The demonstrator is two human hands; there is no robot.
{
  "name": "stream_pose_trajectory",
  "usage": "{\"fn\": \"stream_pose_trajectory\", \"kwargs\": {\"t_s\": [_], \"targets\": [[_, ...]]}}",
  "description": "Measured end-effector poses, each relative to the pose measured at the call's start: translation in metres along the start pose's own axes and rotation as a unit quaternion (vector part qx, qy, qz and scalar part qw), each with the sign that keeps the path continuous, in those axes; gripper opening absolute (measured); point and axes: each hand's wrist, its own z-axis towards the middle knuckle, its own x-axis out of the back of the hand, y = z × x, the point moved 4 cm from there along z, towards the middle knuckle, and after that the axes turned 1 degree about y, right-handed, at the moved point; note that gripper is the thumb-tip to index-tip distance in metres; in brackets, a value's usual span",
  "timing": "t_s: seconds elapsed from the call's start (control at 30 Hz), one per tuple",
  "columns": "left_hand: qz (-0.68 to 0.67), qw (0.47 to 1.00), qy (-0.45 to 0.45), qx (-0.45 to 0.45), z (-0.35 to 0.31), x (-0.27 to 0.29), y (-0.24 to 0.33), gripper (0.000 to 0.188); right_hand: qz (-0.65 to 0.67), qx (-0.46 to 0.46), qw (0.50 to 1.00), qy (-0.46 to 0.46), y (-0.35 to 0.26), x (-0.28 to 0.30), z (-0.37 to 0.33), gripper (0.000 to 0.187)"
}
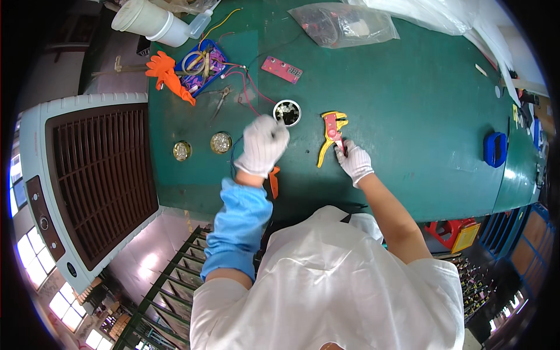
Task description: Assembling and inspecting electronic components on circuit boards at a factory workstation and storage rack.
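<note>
My left hand (263, 144), in a white glove, is curled closed just below a round white cup (287, 113) of small black and white parts. Its fingertips are blurred, and I cannot make out what they hold. A thin red wire (249, 100) runs down toward this hand, and a dark wire shows beside the glove. My gloved right hand (354, 163) grips the red handle of a wire stripper (331, 135) with yellow jaws and a yellow second handle, lying on the green table (408, 116). Beside my left wrist is an orange-handled tool (274, 182), partly hidden.
Far left, a blue tray (204, 70) holds purple parts and wires beside orange gloves (169, 74). Small pliers (220, 101), two round tins (221, 142) and a red circuit board (282, 69) lie nearby. A plastic bag (344, 24) and a blue ring-shaped object (494, 149) sit farther off.
</note>
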Motion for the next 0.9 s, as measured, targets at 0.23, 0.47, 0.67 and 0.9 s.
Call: {"fn": "stream_pose_trajectory", "kwargs": {"t_s": [0.23,0.47,0.67,0.9], "targets": [[0.105,0.941,-0.309,0.090,0.041,-0.025,-0.023,0.026,-0.022,-0.007,0.998,0.053,-0.009,0.008,-0.006,0.033],[0.051,0.934,-0.324,0.144,0.024,-0.021,-0.036,0.023,0.027,0.226,0.946,0.231,-0.062,0.027,-0.022,0.015],[-0.197,0.930,-0.165,0.263,0.003,-0.007,-0.057,0.023,-0.022,0.323,0.915,0.239,-0.090,0.018,-0.012,0.025],[-0.151,0.963,-0.169,0.143,-0.008,-0.033,-0.037,0.088,-0.227,0.324,0.917,-0.051,-0.098,-0.032,0.013,0.013]]}}
